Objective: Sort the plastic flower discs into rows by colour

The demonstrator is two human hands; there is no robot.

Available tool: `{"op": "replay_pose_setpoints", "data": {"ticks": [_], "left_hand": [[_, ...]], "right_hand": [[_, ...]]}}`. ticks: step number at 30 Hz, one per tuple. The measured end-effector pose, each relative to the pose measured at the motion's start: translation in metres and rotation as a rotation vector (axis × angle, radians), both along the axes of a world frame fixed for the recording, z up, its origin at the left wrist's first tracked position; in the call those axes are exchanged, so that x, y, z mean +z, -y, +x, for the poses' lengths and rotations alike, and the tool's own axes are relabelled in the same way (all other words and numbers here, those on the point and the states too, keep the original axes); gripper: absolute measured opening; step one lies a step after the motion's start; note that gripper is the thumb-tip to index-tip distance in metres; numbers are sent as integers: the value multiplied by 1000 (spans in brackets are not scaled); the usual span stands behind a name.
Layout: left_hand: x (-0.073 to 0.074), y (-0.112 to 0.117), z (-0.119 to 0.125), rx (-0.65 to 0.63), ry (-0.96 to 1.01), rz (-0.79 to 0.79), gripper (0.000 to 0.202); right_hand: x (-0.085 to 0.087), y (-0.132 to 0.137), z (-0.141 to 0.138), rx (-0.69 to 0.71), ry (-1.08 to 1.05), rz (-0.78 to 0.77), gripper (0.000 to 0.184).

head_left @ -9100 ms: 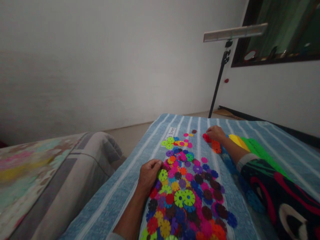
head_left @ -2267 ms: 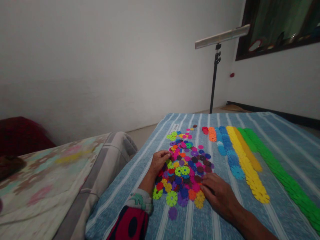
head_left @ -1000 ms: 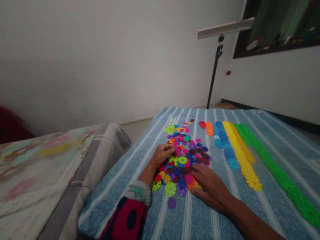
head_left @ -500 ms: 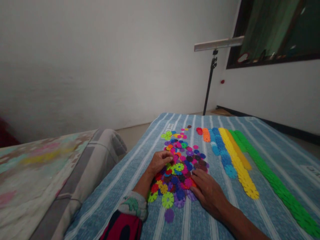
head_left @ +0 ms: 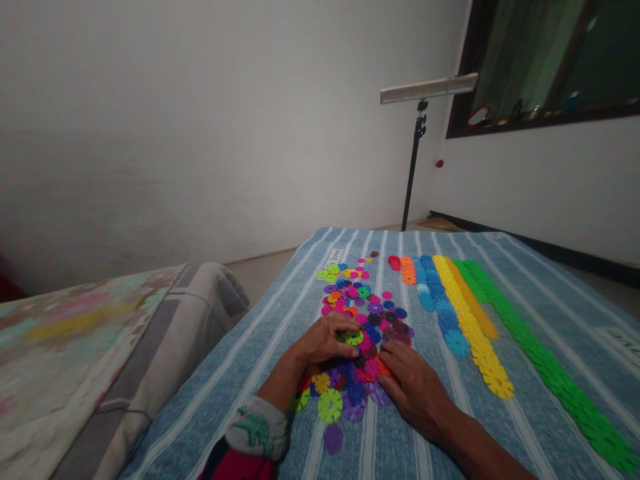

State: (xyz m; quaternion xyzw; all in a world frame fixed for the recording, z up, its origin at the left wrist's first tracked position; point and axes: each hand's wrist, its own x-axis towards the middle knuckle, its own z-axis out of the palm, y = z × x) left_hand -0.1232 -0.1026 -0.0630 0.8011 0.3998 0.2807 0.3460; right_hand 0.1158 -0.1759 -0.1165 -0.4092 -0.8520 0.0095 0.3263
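Observation:
A mixed pile of notched, flower-shaped plastic discs (head_left: pixel 373 309) lies on the striped blue cloth (head_left: pixel 280 347). Over its left side is my left hand (head_left: pixel 327 338), thumb and fingers parted around a lime-green disc (head_left: pixel 354 338) that rests on the pile. My right hand (head_left: pixel 413 380) lies at the pile's right edge, its fingers curled about orange discs (head_left: pixel 384 367), partly hidden by the hand. Close to my left wrist are another lime disc (head_left: pixel 330 405) and a yellow one (head_left: pixel 321 382). A purple disc (head_left: pixel 333 439) lies nearest me.
Overlapping discs form rows by colour on the right: red (head_left: pixel 395 263), orange (head_left: pixel 409 271), blue (head_left: pixel 443 293), yellow (head_left: pixel 470 327) and green (head_left: pixel 550 367). A covered bed or seat (head_left: pixel 125 333) stands at left. Beyond the cloth rises a stand with a light bar (head_left: pixel 413 160).
My left hand has moved nearer and to the right, over the middle of the pile. My right hand stays almost in place, and the whole view has shifted slightly.

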Motion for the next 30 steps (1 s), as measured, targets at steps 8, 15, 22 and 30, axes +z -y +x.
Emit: {"op": "replay_pose_setpoints", "data": {"ticks": [8,15,22,30], "left_hand": [[-1,-1,1,-81,20,-12,31],[-2,2,1,-10,97,-122,35],[-5,2,-1,289,399,-274,35],[-15,-11,-11,589,453,-156,30]], "right_hand": [[-8,-3,4,24,-16,1,28],[-12,-3,6,9,-48,-6,30],[-8,-1,8,22,-120,-10,26],[-6,-4,5,16,-155,40,21]]}}
